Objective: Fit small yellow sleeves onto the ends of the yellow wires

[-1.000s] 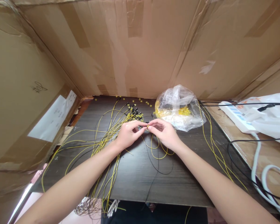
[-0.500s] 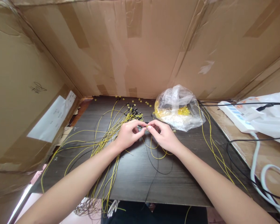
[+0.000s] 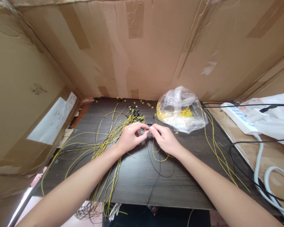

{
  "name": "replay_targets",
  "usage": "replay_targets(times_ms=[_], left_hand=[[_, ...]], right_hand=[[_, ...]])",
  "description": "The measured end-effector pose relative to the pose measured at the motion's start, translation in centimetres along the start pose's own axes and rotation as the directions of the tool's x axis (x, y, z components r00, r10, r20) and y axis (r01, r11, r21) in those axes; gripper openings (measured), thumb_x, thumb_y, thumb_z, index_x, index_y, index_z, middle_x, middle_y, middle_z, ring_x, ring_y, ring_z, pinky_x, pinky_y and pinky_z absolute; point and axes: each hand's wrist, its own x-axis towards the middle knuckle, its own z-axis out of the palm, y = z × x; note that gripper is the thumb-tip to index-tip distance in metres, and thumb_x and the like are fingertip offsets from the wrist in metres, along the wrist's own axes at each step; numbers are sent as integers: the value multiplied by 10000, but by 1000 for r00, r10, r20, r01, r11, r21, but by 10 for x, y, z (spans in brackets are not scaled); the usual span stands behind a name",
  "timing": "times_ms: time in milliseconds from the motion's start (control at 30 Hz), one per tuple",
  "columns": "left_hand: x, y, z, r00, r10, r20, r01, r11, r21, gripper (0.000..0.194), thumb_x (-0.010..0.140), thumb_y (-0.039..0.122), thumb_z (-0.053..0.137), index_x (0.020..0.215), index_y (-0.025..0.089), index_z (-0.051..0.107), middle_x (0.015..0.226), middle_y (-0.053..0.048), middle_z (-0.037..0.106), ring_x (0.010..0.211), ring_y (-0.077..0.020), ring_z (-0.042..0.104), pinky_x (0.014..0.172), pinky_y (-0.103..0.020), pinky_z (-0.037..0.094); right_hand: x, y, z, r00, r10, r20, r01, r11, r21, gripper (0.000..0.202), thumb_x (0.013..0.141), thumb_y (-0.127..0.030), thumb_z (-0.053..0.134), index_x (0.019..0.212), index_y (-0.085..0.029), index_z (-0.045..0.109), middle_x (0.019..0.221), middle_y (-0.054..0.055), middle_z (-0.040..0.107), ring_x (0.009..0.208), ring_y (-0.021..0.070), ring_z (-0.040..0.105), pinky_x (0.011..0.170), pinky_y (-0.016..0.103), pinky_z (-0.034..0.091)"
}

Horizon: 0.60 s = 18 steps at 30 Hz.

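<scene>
My left hand [image 3: 132,135] and my right hand [image 3: 165,138] meet above the middle of the dark board, both closed in a pinch. A tiny yellow piece [image 3: 149,131] shows between the touching fingertips, mostly covered by them. A stretch of thin yellow wire runs through my left fingers, and a loop of yellow wire [image 3: 162,160] with a thin black one hangs below my right hand. Left of my hands lies a bundle of yellow wires [image 3: 106,143], its black connector ends [image 3: 136,113] gathered just beyond the left fingers.
Small yellow pieces [image 3: 142,101] are scattered along the board's back. A clear plastic bag [image 3: 191,121] holding more yellow pieces sits behind my right hand. Cardboard walls [image 3: 151,63] enclose the board [image 3: 137,186]. At right are a white power strip [image 3: 241,121] and cables.
My right fingers have drawn slightly closer together, with the thumb a little higher over the yellow piece. Both arms and the surrounding things stay where they were.
</scene>
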Motion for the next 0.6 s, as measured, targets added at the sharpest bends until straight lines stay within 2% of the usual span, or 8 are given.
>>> replay_targets(times_ms=[100, 233, 333, 600], left_hand=[[0, 0, 1, 999, -36, 1, 36, 999, -23, 101, 869, 188, 697, 966, 182, 727, 810, 5, 734, 508, -66, 574, 595, -214, 509], [0, 0, 1, 995, -100, 7, 101, 993, -57, 79, 845, 189, 708, 922, 172, 716, 810, 6, 748, 500, -64, 580, 553, -196, 493], [1, 1, 1, 995, -103, 5, 103, 993, -58, 84, 841, 187, 714, 923, 175, 724, 806, 9, 749, 499, -63, 581, 548, -192, 487], [0, 2, -1, 1000, 15, -2, -15, 1000, -12, 96, 866, 189, 698, 955, 179, 731, 789, 7, 731, 509, -67, 575, 587, -208, 503]], right_hand=[[0, 0, 0, 1000, -3, -6, 3, 1000, -1, 381, 1037, -418, 408, 760, -207, 562, 696, 7, 558, 671, 160, 514, 640, 285, 377], [-2, -2, 0, 1000, -8, -20, 9, 1000, 14, 214, 985, -374, 520, 880, -210, 609, 786, 18, 617, 707, 166, 532, 663, 290, 400], [-2, -2, -1, 1000, -20, -11, 20, 1000, 21, 172, 970, -348, 539, 888, -208, 596, 816, 22, 622, 728, 169, 539, 680, 296, 408], [0, 1, -2, 999, -36, 16, 37, 999, -37, 370, 1043, -358, 389, 755, -204, 563, 720, 13, 579, 714, 171, 543, 683, 302, 388]])
